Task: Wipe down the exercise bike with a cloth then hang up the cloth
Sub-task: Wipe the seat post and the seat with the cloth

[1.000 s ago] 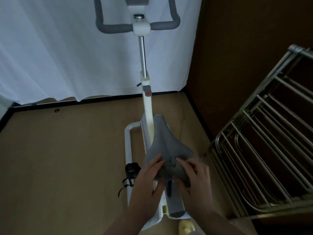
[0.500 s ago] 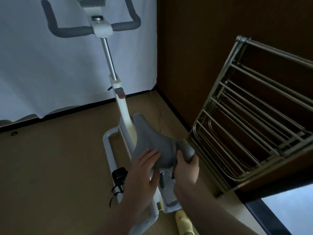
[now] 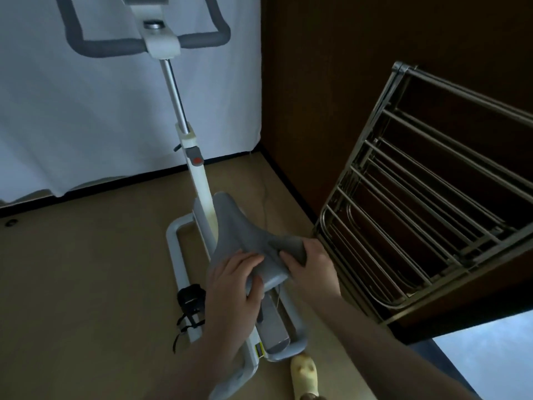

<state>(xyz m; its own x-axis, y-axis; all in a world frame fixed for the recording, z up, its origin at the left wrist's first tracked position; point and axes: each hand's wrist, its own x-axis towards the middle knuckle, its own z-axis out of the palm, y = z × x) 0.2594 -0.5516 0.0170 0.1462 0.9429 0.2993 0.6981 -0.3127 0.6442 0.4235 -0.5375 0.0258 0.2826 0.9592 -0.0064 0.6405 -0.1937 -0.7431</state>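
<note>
The white exercise bike (image 3: 198, 180) stands on the floor with its grey handlebar (image 3: 115, 47) at the top and its grey saddle (image 3: 233, 229) in the middle of the head view. My left hand (image 3: 230, 287) holds the saddle's left rear, fingers on top and thumb under the rear edge. My right hand (image 3: 313, 269) grips a bunched grey cloth (image 3: 290, 245) pressed against the saddle's right rear corner.
A metal drying rack (image 3: 418, 215) leans against the dark wooden wall (image 3: 317, 82) just right of the bike. A white curtain (image 3: 86, 125) hangs behind the handlebar. A black pedal with strap (image 3: 190, 298) sticks out on the left. A yellow slipper (image 3: 302, 373) shows below the bike's base.
My right hand has slid with the cloth from the saddle's rear middle to its right rear corner. My left hand stayed on the left rear. The view swung towards the rack.
</note>
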